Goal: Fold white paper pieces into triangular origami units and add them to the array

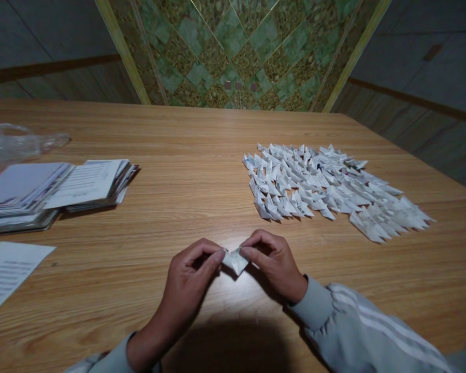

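Between my hands is a small piece of folded paper (236, 262), white with faint print, its lower edge coming to a point. My left hand (196, 267) pinches its left corner between thumb and forefinger. The right corner is pinched the same way by my right hand (274, 261). Both hands are just above the table, close to its near side. Beyond my right hand lie many folded paper boats (303, 181), set close together in rows, with flatter folded pieces (388, 217) at their right end.
Stacks of printed paper (89, 181) and pale sheets (23, 184) stand at the left of the wooden table (186, 155). A single printed sheet (13, 272) lies nearer me. Behind the stacks is a clear plastic bag (19, 142). A green tiled wall (233, 52) rises past the far edge.
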Demonstrator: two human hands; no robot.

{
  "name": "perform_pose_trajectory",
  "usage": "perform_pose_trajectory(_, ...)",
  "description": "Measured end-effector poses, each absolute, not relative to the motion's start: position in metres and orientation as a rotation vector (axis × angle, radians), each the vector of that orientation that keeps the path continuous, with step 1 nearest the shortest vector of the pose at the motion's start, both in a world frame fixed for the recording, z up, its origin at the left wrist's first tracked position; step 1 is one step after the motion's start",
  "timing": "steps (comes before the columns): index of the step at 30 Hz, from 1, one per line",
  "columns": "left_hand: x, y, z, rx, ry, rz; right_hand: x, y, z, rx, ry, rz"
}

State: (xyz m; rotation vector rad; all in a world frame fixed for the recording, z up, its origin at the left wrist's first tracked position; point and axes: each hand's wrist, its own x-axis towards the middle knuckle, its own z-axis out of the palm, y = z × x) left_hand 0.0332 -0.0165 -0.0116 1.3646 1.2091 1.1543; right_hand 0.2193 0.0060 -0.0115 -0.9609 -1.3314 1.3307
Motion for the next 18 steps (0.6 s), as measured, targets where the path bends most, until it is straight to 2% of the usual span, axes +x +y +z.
perform_pose_trajectory(11, 0.0357, -0.0161, -0.011, 1.177, 1.274, 1.269, 0.2211, 0.0076, -0.01, -1.023, -1.291, 1.163)
perform_pose_trajectory(18, 0.0399, -0.0151, -0.0129, 0.883, 1.16, 1.352, 0.2247, 0.0033, -0.0138, -1.044, -1.33, 1.005)
